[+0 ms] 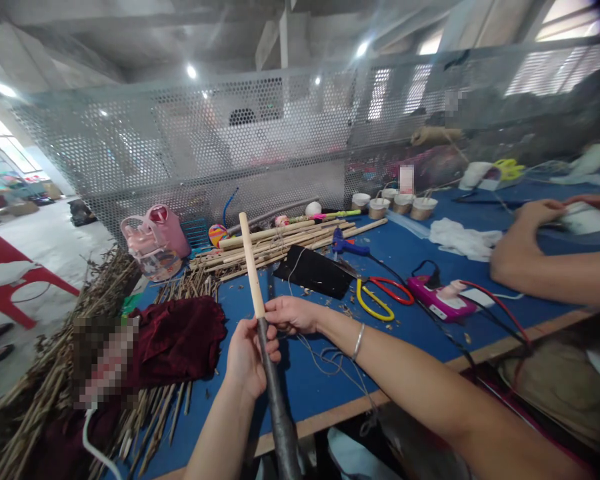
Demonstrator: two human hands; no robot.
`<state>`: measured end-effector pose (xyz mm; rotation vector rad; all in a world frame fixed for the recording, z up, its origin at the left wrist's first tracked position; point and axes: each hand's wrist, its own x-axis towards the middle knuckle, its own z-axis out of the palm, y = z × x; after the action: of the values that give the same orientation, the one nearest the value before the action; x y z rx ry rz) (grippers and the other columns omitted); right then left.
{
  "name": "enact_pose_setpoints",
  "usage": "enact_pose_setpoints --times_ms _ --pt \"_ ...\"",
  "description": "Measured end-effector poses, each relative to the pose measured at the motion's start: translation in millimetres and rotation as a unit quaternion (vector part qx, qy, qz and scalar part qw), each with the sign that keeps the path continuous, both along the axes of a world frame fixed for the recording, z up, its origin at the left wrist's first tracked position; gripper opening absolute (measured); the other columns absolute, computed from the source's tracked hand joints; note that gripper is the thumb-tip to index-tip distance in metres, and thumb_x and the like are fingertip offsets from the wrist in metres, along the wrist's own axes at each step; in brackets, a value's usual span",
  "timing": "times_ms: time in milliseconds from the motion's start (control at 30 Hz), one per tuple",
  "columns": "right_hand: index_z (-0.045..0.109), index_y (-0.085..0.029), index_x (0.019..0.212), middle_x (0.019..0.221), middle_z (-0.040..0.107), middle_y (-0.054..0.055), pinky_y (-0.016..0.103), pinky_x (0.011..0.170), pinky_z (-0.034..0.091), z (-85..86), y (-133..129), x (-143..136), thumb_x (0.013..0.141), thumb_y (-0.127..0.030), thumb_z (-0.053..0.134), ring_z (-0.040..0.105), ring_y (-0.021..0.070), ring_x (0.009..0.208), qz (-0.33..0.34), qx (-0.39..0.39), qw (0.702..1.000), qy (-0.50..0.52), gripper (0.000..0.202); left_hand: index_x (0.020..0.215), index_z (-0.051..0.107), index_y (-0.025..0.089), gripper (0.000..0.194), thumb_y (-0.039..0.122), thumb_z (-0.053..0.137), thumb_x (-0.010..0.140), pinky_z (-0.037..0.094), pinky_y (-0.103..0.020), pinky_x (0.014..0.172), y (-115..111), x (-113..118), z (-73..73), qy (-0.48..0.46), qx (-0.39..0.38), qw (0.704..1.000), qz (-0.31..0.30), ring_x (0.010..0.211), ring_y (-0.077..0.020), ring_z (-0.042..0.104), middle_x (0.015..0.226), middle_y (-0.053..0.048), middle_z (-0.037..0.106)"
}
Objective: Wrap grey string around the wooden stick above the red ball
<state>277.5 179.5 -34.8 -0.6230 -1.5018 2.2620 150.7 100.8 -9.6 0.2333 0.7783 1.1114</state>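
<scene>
A pale wooden stick (251, 267) points away from me, its lower part covered in a dark grey wrap (280, 417). My left hand (245, 357) is closed around the wrapped part, just below where the bare wood starts. With fingertips pinched together, my right hand (297, 315) grips the stick at the wrap's upper edge. Thin grey cord (325, 357) lies loosely on the table below my right hand; whether its end is in my fingers, I cannot tell. Beyond my hands lie a black cloth piece (317, 272) and scissors (375, 300) with yellow and red handles.
Several wooden sticks (290, 241) lie at the back beside a blue glue gun (349, 244). Dry stalks and a dark red cloth (180, 340) occupy the left. A purple power strip (440, 299) sits right, near another person's arm (535, 260). Paper cups (379, 209) stand behind.
</scene>
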Motion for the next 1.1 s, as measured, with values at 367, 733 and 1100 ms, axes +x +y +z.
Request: enact_pose_setpoints --times_ms 367,733,1100 --pt "0.054 -0.011 0.097 0.043 0.027 -0.011 0.014 0.030 0.012 9.9 -6.6 -0.2 0.075 -0.041 0.060 0.017 0.0019 0.034 0.006 0.027 0.999 -0.020 0.037 0.071 0.044 0.017 0.009 0.024 0.041 0.076 0.025 -0.016 0.033 -2.0 1.0 -0.8 -0.011 0.004 1.000 0.016 0.035 -0.0053 0.031 0.052 0.004 0.038" --pt "0.054 -0.012 0.102 0.044 0.027 -0.011 0.013 0.030 0.013 7.7 -6.1 -0.2 0.077 -0.039 0.058 0.017 0.0021 0.035 0.017 0.031 0.999 -0.016 0.037 0.072 0.044 0.016 0.008 0.021 0.040 0.076 0.026 -0.015 0.034 -6.1 1.3 -4.5 -0.012 0.012 0.999 0.028 0.036 -0.0053 0.033 0.053 0.003 0.041" --pt "0.058 -0.011 0.100 0.044 0.026 -0.011 0.014 0.031 0.015 5.3 -3.3 1.9 0.076 -0.038 0.060 0.018 0.0023 0.035 0.004 0.047 0.999 -0.015 0.037 0.074 0.061 0.011 0.035 0.037 0.075 0.056 0.031 -0.018 0.045 -15.9 -16.4 -14.6 0.378 0.141 0.915 0.021 0.048 -0.0069 0.043 0.056 0.002 0.053"
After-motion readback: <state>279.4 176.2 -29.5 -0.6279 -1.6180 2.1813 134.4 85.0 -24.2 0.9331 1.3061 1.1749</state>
